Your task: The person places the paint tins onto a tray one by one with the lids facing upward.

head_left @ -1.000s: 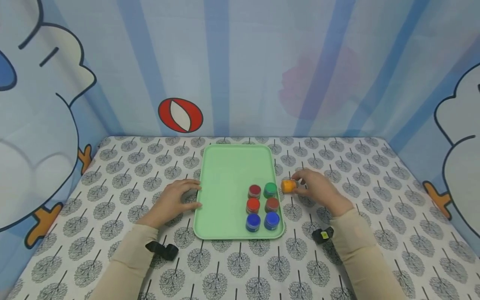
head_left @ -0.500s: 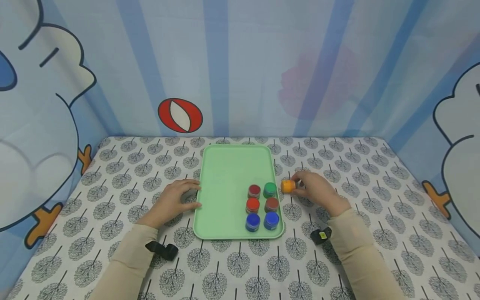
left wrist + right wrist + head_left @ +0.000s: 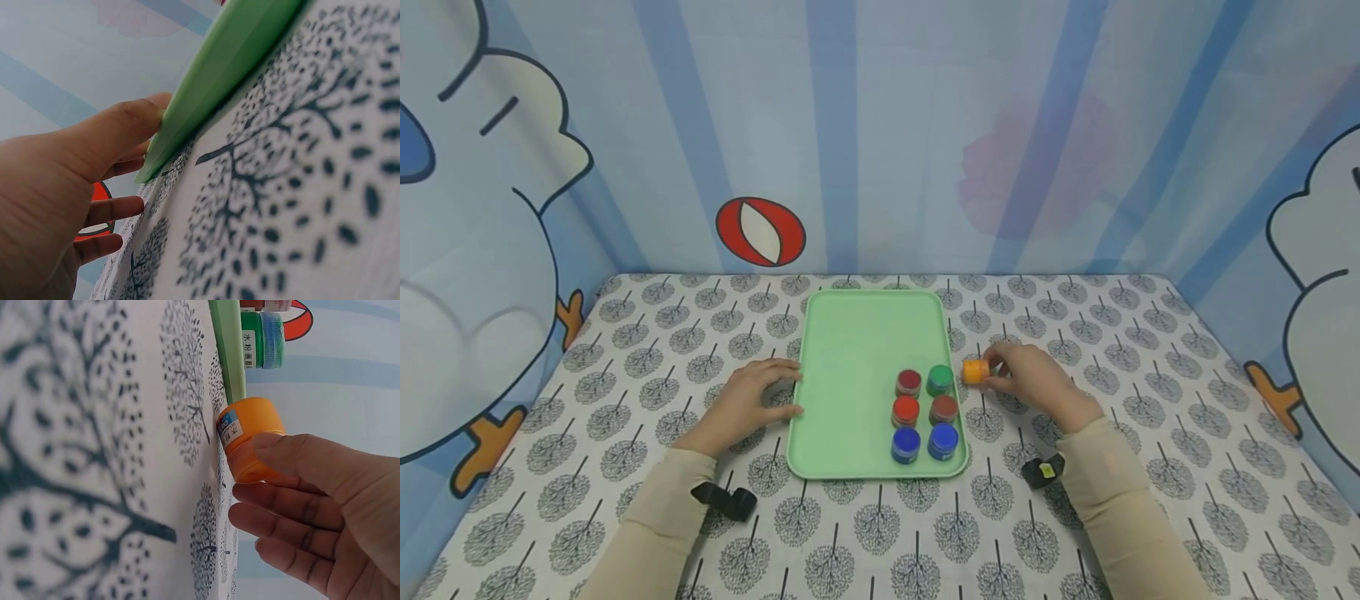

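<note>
My right hand (image 3: 1037, 383) pinches an orange paint jar (image 3: 975, 372) between thumb and fingers, just off the right rim of a light green tray (image 3: 850, 350). The right wrist view has this jar (image 3: 253, 437) lying on its side close to the cloth, its label facing the tray; the lower fingers curve loosely below it. At the tray's left side rests my left hand (image 3: 745, 404), fingers spread and touching the rim. From the left wrist, its thumb (image 3: 134, 119) lies against the tray's outer edge (image 3: 206, 81).
Several paint jars stand upright in the tray's near right part: green (image 3: 940, 379), dark red (image 3: 908, 383), bright red (image 3: 906, 411), brownish red (image 3: 943, 409) and two blue (image 3: 906, 444). A tree-patterned cloth (image 3: 865, 533) covers the table, with a printed curtain (image 3: 895, 150) behind.
The right hand has shifted very slightly left and its fingers have settled around the orange jar, which has barely moved. The left hand and tray stay where they were.
</note>
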Available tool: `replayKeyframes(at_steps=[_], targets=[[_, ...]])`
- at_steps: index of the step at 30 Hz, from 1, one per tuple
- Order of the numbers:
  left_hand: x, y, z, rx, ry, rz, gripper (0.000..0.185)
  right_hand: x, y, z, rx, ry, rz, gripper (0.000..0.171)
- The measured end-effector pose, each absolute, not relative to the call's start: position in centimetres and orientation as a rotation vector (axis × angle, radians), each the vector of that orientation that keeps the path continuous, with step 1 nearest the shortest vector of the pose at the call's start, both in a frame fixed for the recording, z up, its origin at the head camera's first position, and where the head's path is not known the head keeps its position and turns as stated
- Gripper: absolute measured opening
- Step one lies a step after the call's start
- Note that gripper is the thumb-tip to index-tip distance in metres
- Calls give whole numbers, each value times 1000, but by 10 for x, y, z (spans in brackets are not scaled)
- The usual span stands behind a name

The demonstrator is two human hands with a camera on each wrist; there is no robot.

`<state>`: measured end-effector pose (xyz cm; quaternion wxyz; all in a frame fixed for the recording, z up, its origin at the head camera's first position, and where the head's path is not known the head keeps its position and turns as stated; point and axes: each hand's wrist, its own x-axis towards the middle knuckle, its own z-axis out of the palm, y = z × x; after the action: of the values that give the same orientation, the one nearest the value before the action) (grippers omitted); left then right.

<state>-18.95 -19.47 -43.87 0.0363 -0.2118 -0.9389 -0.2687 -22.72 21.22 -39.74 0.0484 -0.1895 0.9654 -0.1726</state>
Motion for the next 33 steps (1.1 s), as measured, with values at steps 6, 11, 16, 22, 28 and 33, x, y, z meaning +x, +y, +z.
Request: replayKeyframes(at_steps=[6,11,16,22,28,33], targets=[[-189,-197,-439,-651,-2878,-823,50,-228,210,-397,-592,2950,-545,28],[-189,-198,-440,-673,-2866,-823,50,-228,209,-397,-604,2968,-568,26],[-190,-198,-439,-691,-2860,-805,50,-226,209,-397,-623,2996,-559,28],[-191,-197,-440,-681,-2864,-783,51,-224,208,-396,-654,3021,-532,32],[-190,-197,-440,-665,-2871,-789,51,-224,205,-396,-684,3043,-532,33],[-190,-197,-440,-655,-2882,-785,51,-224,203,-393,-698,3064,-509,33]])
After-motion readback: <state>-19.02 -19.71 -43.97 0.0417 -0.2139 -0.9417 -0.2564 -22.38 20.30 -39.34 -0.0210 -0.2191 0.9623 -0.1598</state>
